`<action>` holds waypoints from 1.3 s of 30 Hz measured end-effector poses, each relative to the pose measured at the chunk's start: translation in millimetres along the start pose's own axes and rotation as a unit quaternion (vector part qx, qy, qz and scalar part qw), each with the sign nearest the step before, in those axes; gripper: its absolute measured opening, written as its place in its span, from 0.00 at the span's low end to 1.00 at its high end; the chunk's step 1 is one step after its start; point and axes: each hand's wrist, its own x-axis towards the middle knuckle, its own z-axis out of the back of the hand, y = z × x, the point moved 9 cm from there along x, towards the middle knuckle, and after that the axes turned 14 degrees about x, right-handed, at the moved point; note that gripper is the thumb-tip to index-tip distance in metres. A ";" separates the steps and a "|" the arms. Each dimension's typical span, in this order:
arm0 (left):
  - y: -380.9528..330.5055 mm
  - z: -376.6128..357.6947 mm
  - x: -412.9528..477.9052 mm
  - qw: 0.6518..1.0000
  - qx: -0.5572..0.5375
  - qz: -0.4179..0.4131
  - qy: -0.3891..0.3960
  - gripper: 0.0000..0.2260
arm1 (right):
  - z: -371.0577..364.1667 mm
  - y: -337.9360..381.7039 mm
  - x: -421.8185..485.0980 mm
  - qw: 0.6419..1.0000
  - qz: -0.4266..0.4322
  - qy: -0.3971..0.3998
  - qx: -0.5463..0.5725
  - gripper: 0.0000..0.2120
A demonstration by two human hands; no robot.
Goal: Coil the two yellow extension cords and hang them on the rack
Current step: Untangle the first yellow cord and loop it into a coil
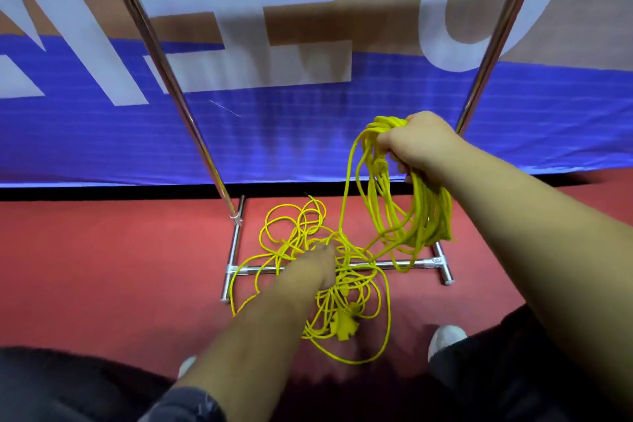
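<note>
My right hand point(419, 144) grips a bunch of coiled yellow extension cord point(416, 212), and its loops hang down in front of the rack's right upright. A strand runs from that coil down to a loose tangle of yellow cord point(298, 236) on the red floor, lying over the rack's bottom crossbar point(387, 264). A yellow multi-outlet plug end point(344, 325) lies at the near side of the tangle. My left hand point(313, 267) reaches down into the tangle, blurred, its fingers among the strands. Whether it holds a strand is unclear.
The chrome rack has two slanted uprights point(171, 79) point(493, 44) and feet on the floor. A blue and brown banner point(308, 130) hangs right behind it. My white shoes point(445, 339) and dark trousers stand near the tangle.
</note>
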 end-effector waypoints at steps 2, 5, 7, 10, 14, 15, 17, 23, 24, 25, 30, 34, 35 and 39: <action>-8.1 -6.7 10.1 0.999 -0.019 0.000 -0.045 0.38 | 6.6 -1.3 6.2 1.000 0.008 -0.013 0.000 0.07; -4.5 -5.3 17.5 0.997 -0.001 -0.008 -0.079 0.33 | 15.0 -4.1 12.5 1.000 0.012 -0.019 -0.008 0.08; 8.3 -6.0 25.7 0.995 0.002 -0.009 -0.098 0.29 | 19.7 -6.0 14.9 1.000 0.012 -0.017 -0.015 0.08; 36.4 -9.0 36.4 0.996 0.001 -0.006 -0.089 0.17 | 24.6 -8.0 17.2 1.000 0.015 -0.012 -0.023 0.07; 58.2 39.0 31.9 0.991 -0.014 -0.046 -0.129 0.07 | 28.3 -6.5 18.7 0.998 0.026 -0.002 -0.057 0.08; 65.3 59.1 29.0 0.986 -0.027 -0.049 -0.155 0.06 | 28.4 -5.5 19.1 0.997 0.029 0.001 -0.065 0.08; 78.7 107.0 16.9 0.974 -0.068 -0.055 -0.210 0.05 | 28.9 -3.0 20.4 0.996 0.036 0.000 -0.081 0.09; 114.5 277.0 -56.5 0.912 -0.070 -0.080 -0.396 0.07 | 25.5 11.5 25.9 0.995 0.056 -0.012 -0.082 0.11; 119.5 299.2 -71.4 0.904 -0.065 -0.081 -0.415 0.07 | 24.2 14.2 25.4 0.996 0.057 -0.012 -0.069 0.12; 125.1 317.9 -84.6 0.897 -0.068 -0.077 -0.431 0.08 | 23.0 17.4 24.5 0.997 0.058 -0.011 -0.051 0.12; 157.5 381.2 -159.1 0.794 -0.319 -0.095 -0.508 0.16 | 12.8 33.8 17.0 0.994 0.071 0.021 0.075 0.09; 161.1 412.7 -227.8 0.623 -0.547 -0.216 -0.516 0.08 | -3.1 49.3 7.7 0.973 0.086 0.084 0.196 0.04; 160.8 416.8 -238.5 0.590 -0.584 -0.242 -0.503 0.07 | -5.2 52.6 5.4 0.968 0.089 0.091 0.218 0.04; 154.6 406.0 -243.5 0.583 -0.627 -0.261 -0.446 0.05 | -5.2 59.9 -0.3 0.956 0.106 0.083 0.259 0.01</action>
